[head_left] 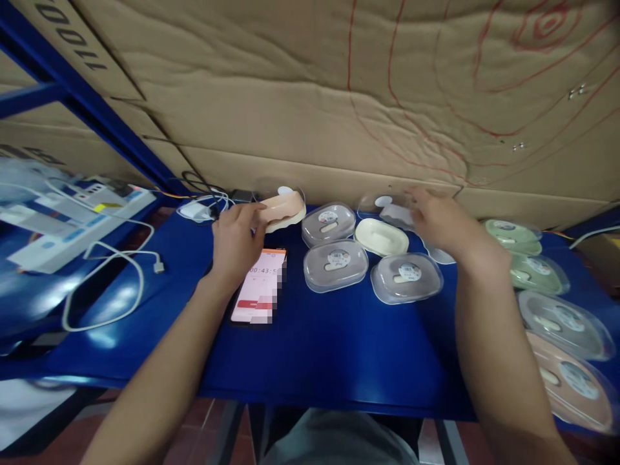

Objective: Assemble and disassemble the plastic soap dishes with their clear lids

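My left hand (236, 240) is closed at the left end of a peach-coloured oval tray (281, 206), which sits over a cream piece with a wavy edge; a clear lid stands behind it. Below that hand lies a phone (259, 284) showing a timer. My right hand (443, 223), slightly blurred, reaches over the back of the table with its fingers stretched out, beside a grey tray (396, 216) and a clear lid (371, 205). Between the hands are a cream oval base (382, 237) and several grey oval boxes (336, 265) with clear lids and round stickers.
Green, grey and peach lidded boxes (564, 318) line the right side of the blue table (329, 349). On the left lie a white cable (138, 294), a charger (196, 210) and power strips (82, 226). A cardboard wall (271, 97) rises behind.
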Available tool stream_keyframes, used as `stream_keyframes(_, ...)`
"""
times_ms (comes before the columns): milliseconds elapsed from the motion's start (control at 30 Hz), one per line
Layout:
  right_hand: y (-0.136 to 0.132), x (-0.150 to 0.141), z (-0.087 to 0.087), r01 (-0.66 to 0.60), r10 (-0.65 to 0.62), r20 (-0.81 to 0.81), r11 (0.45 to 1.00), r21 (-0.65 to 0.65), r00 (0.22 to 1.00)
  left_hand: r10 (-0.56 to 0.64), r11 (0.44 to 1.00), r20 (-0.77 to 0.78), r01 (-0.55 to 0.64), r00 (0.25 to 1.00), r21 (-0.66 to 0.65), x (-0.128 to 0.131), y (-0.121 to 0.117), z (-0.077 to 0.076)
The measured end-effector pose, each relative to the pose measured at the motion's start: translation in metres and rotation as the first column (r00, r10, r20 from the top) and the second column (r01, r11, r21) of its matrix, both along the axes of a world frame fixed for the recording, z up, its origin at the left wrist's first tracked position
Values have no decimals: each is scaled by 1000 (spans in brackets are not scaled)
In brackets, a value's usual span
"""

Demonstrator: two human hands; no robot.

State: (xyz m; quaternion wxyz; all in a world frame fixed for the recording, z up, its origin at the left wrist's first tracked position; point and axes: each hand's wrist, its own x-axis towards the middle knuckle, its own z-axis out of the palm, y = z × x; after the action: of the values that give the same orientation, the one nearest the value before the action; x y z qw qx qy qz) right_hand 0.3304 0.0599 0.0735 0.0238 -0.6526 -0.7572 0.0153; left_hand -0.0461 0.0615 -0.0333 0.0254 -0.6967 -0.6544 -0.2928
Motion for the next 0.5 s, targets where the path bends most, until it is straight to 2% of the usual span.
stream_keyframes(67, -8, -18, -1, -91, 92, -9, 996, 24, 996, -36, 998, 5, 36, 999, -41, -2, 3, -3)
stream_keyframes(133, -18, -41, -7, -291, 284, -105, 955, -52, 953, -52, 994, 16, 53, 999, -92, -3, 5, -6)
stream_keyframes(200, -28, -66, -17, -486, 445, -225, 854, -184, 867, -76, 989, 28, 79, 997, -122, -3, 7, -9)
stream_keyframes(233, -33, -77, -21, -544, 486, -264, 805, -237, 833, -90, 988, 30, 93, 995, -125, -4, 8, -9)
stream_keyframes(300, -40, -94, -30, -586, 521, -276, 760, -282, 808, -103, 988, 28, 105, 994, -113, -4, 7, -9)
stream_keyframes(400, -40, -102, -35, -563, 517, -233, 794, -230, 824, -95, 992, 19, 96, 995, -82, -3, 5, -6)
stream_keyframes(500, -34, -92, -31, -552, 494, -263, 799, -238, 829, -113, 988, -13, 110, 994, -110, -3, 4, -7)
